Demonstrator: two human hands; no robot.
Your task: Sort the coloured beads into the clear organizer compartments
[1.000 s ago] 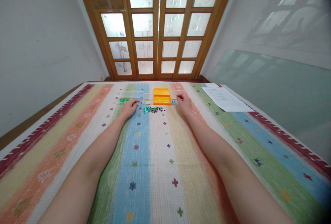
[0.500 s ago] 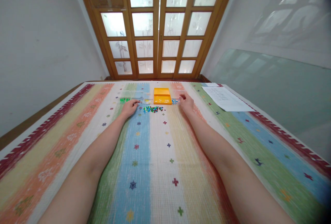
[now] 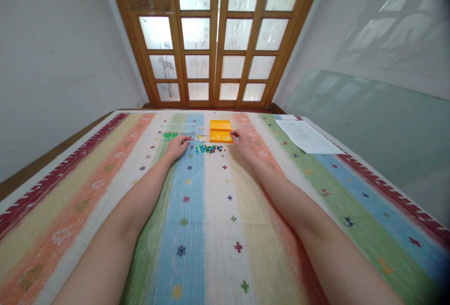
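My left hand (image 3: 178, 147) rests on the cloth left of a loose pile of small mixed-colour pieces (image 3: 210, 148). Its fingers are curled together, and a tiny dark spot shows at the tips, too small to name. On the other side, my right hand (image 3: 243, 143) has its thumb and fingers pinched at the right edge of an open yellow box (image 3: 221, 125). Anything in that pinch is too small to make out. Pale bits lie in the box's front half. Beyond my left hand stands a clear box (image 3: 179, 127) with green pieces (image 3: 170, 135); yellow pieces (image 3: 201, 137) lie nearer the yellow box.
A striped cloth (image 3: 218, 220) covers the table. White paper sheets (image 3: 305, 136) lie at the right rear. Behind the far edge stand wooden doors with glass panes (image 3: 214, 37), and a glass panel (image 3: 351, 112) leans along the right wall.
My right hand has moved left, from the clear box with blue pieces to the yellow box's right edge, and now covers the blue pieces. My left hand has stayed almost still.
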